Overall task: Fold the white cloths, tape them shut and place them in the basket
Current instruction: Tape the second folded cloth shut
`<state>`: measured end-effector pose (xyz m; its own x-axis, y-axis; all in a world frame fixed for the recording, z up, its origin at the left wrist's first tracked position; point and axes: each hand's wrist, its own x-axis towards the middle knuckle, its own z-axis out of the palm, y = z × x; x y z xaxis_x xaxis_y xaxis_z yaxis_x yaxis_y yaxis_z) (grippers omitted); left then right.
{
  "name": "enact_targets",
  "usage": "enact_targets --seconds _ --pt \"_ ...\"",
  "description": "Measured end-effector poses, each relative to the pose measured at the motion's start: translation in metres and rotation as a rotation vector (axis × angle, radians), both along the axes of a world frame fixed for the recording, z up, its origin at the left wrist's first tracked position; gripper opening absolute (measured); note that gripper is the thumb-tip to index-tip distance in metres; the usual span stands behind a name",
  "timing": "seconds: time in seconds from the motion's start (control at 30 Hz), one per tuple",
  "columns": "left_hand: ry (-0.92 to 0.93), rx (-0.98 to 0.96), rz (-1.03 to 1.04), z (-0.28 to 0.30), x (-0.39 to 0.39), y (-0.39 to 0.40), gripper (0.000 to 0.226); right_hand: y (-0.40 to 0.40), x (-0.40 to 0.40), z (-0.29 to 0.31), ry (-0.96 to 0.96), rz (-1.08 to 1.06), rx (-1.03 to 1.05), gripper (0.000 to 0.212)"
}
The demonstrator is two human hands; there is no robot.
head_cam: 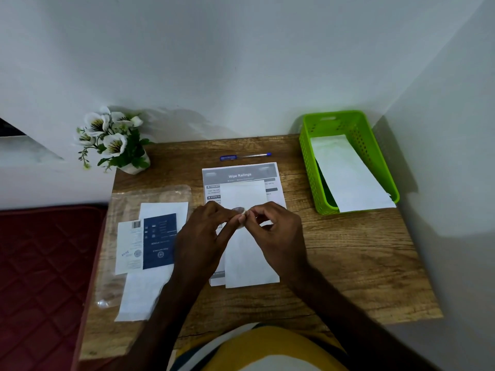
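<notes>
A folded white cloth (250, 259) lies flat on a printed sheet (239, 173) at the middle of the wooden table (356, 253). Above it, the left hand (203, 234) and right hand (278, 231) together pinch a small tape roll (239, 214). Another folded cloth (348, 172) leans in the green basket (308, 151) at the far right.

Dim, soft light; wide-angle bending at edges, slight blur.

My hands (203, 236) cover the folded cloth's (250, 261) middle; the small object (240, 213) between my fingertips (tape, perhaps) is too blurred to identify.
</notes>
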<state>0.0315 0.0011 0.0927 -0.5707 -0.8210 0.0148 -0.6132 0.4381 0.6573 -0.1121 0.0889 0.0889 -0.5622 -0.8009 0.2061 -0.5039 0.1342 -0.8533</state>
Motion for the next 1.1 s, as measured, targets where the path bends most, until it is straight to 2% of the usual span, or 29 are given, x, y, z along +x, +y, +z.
enact_targets --seconds 0.1,0.23,0.33,0.5,0.67,0.83,1.0,1.1 --pt "0.023 0.037 0.023 -0.001 -0.001 0.002 0.040 -0.003 -0.002 -0.001 -0.044 -0.004 0.041 0.009" --pt "0.111 0.102 0.064 -0.005 -0.003 0.004 0.031 -0.004 -0.005 -0.003 -0.246 -0.014 0.107 0.011" --pt "0.135 0.185 0.089 -0.008 -0.007 0.010 0.034 -0.004 -0.003 -0.004 -0.366 -0.027 0.125 0.014" --pt "0.254 0.350 0.188 -0.014 -0.013 0.014 0.040 -0.004 -0.001 -0.006 -0.462 -0.033 0.147 0.016" --pt "0.322 0.548 0.161 -0.013 -0.012 0.003 0.044 -0.006 -0.003 -0.008 -0.514 -0.003 0.210 0.017" --pt "0.367 0.692 0.150 -0.007 -0.010 -0.004 0.043 -0.007 -0.010 -0.005 -0.663 0.046 0.256 0.010" --pt "0.438 0.885 0.156 -0.002 -0.008 -0.008 0.040 -0.009 -0.013 0.000 -0.806 0.100 0.298 0.014" --pt "0.436 0.955 0.161 -0.002 -0.007 -0.008 0.052 -0.009 -0.013 0.000 -0.886 0.108 0.312 0.017"
